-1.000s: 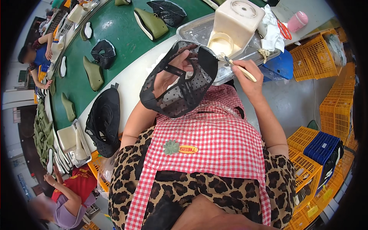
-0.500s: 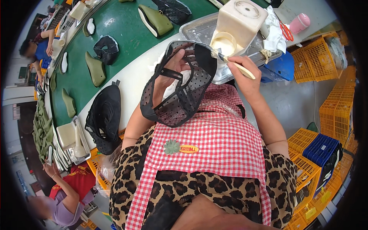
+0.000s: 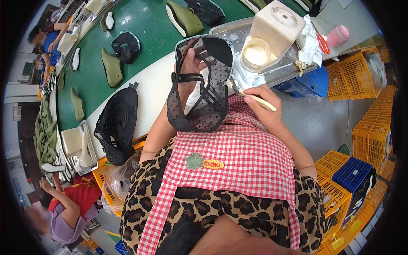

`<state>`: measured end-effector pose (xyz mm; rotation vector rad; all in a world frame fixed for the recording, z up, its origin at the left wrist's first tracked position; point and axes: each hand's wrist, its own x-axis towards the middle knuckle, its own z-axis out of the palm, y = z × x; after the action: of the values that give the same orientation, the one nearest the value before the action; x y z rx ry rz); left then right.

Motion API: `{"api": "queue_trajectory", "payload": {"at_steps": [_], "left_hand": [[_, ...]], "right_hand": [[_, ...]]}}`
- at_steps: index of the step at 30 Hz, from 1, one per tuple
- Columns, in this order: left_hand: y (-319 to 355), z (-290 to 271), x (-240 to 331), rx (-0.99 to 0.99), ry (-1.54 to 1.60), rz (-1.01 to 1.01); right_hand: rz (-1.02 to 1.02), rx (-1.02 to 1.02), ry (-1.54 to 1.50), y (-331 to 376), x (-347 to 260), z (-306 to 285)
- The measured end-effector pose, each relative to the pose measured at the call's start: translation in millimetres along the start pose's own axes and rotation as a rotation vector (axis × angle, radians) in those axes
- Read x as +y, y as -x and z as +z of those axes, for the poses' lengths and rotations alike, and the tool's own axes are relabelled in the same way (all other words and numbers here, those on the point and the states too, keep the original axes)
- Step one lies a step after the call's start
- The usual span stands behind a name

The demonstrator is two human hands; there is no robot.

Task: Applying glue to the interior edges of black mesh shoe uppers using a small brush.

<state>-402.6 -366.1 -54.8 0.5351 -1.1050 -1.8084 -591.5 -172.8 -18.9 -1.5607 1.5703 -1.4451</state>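
A black mesh shoe upper [image 3: 219, 55] with small dots, a strap and a solid toe piece hangs in front of my apron. My left hand [image 3: 188, 70] reaches up inside it and holds it, with part of the fingers behind the mesh. A brush [image 3: 258, 101] with a pale handle is gripped in my right hand [image 3: 268, 98]. Its bristles touch or nearly touch the upper's right edge, below the toe piece. Beyond, a whitish square container [image 3: 272, 32] with a round cup [image 3: 256, 53] of white liquid stands on a metal tray [image 3: 312, 67].
More black uppers [image 3: 117, 123] lie at left on the white strip. Green shoe lasts [image 3: 111, 68] stand on the green table [image 3: 144, 55]. Right of the tray are red scissors [image 3: 323, 43] and a pink bottle [image 3: 338, 35]. Yellow crates [image 3: 355, 76] stack at right. Two people work at left.
The brush and my right hand have come down from beside the cup to the lower right edge of the upper. The upper has turned a little more upright in my left hand.
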Motion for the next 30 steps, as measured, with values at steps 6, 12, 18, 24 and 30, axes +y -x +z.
{"api": "queue_trajectory", "payload": {"at_steps": [6, 12, 18, 24, 30], "left_hand": [[-5, -11, 5, 0.077, -0.081, 0.241], [5, 22, 31, 0.063, -0.129, 0.450], [17, 30, 44, 0.019, -0.323, 0.634], [21, -3, 52, -0.284, -0.013, 0.003], [42, -9, 47, -0.285, -0.041, -0.248]], "right_hand": [[-0.191, -0.072, 0.058, -3, 7, -3], [-0.139, -0.076, 0.179, -16, 6, 12], [0.068, -0.082, -0.092, -26, -4, 23], [-0.140, 0.035, 0.175, -41, -2, 27], [-0.315, 0.042, 0.310, -42, 9, 36]]}}
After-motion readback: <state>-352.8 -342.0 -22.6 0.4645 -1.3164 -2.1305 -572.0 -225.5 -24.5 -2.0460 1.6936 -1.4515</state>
